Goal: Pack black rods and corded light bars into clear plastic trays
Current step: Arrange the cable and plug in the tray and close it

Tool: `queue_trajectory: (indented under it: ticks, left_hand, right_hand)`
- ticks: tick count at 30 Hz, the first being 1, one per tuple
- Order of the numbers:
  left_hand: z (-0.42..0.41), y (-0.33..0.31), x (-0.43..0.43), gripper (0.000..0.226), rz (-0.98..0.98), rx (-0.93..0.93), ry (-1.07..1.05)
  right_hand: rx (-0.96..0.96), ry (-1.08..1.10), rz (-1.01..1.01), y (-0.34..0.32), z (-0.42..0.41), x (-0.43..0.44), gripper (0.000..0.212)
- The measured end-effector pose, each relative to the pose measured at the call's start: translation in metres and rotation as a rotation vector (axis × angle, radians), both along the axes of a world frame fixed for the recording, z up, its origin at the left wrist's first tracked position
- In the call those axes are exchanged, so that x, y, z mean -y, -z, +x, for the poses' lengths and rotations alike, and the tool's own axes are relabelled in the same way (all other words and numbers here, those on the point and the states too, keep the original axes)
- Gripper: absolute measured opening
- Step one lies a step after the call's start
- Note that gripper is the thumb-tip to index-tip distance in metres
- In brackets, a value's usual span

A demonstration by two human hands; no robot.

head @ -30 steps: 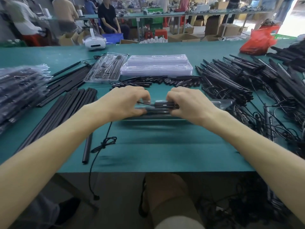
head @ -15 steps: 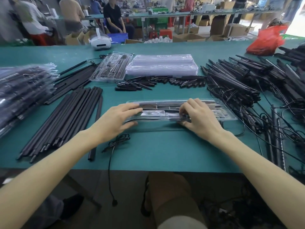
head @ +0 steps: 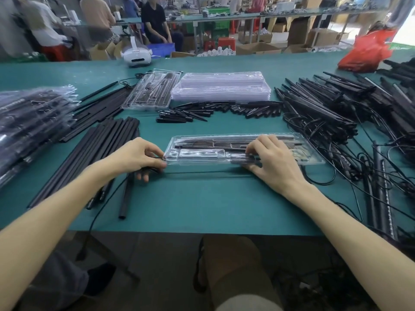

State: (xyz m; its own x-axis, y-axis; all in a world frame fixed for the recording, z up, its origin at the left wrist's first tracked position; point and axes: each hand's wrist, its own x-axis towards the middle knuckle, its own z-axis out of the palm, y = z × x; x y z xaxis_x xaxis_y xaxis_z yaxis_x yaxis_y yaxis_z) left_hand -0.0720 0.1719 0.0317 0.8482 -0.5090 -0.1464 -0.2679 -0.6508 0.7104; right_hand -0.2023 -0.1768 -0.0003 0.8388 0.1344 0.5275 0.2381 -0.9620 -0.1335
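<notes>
The middle of the clear tray (head: 313,160) was covered by the right hand (head: 276,162), so the parts beneath could not be made out. What was pinched at the tray's left end was largely hidden under the curled fingers of the left hand (head: 137,157); only a thin cord (head: 202,173) was seen leading away. The bagged stack (head: 29,122) at the left was blurred and cut off by the edge, as were the corded light bars (head: 336,117) at the right. The people (head: 155,21) along the top were blurred and cropped.
</notes>
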Motion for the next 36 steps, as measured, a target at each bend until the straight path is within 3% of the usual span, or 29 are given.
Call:
queue_trajectory:
  ticks: [5,9,12,16,20,22,24,26,29,32,33,36]
  left_hand:
    - [0.011,-0.002,0.001,0.019,0.002,-0.073,-0.011]
    - [0.014,-0.004,0.000,0.040,-0.051,-0.099,-0.026]
    - [0.018,-0.003,-0.003,0.043,-0.133,-0.165,-0.028]
    - [0.025,-0.001,-0.008,0.050,-0.092,-0.280,0.051]
    - [0.026,0.001,-0.012,0.039,-0.139,-0.438,0.078]
    - [0.024,0.000,-0.007,0.032,-0.155,-0.337,0.005]
    - [0.024,-0.003,-0.003,0.019,-0.072,-0.053,-0.059]
    - [0.023,-0.012,0.001,0.014,0.107,0.227,-0.065]
    - [0.015,-0.026,0.009,0.016,0.434,0.484,-0.117]
    - [0.007,-0.029,0.021,0.007,0.572,0.594,-0.181]
    - [0.005,-0.029,0.024,0.003,0.527,0.597,-0.189]
    - [0.001,-0.024,0.032,0.027,0.237,0.405,-0.208]
  right_hand:
    - [0.020,-0.010,0.015,0.001,0.000,0.000,0.029]
    - [0.019,-0.024,0.042,0.001,0.001,0.000,0.029]
    - [0.014,-0.050,0.076,0.002,0.001,0.000,0.029]
    - [0.015,-0.063,0.075,0.002,0.001,0.000,0.029]
    - [0.026,-0.066,0.080,0.003,0.002,0.000,0.029]
    - [0.023,-0.068,0.077,0.003,0.002,0.000,0.029]
    - [0.025,-0.067,0.079,0.003,0.001,0.000,0.029]
    - [0.037,-0.070,0.088,0.003,0.001,0.000,0.029]
    - [0.048,-0.075,0.078,0.003,0.001,-0.001,0.028]
    - [0.075,-0.077,0.064,0.003,0.000,-0.002,0.025]
    - [0.089,-0.077,0.063,0.003,0.000,-0.002,0.024]
    - [0.130,-0.061,0.066,0.004,-0.001,-0.001,0.024]
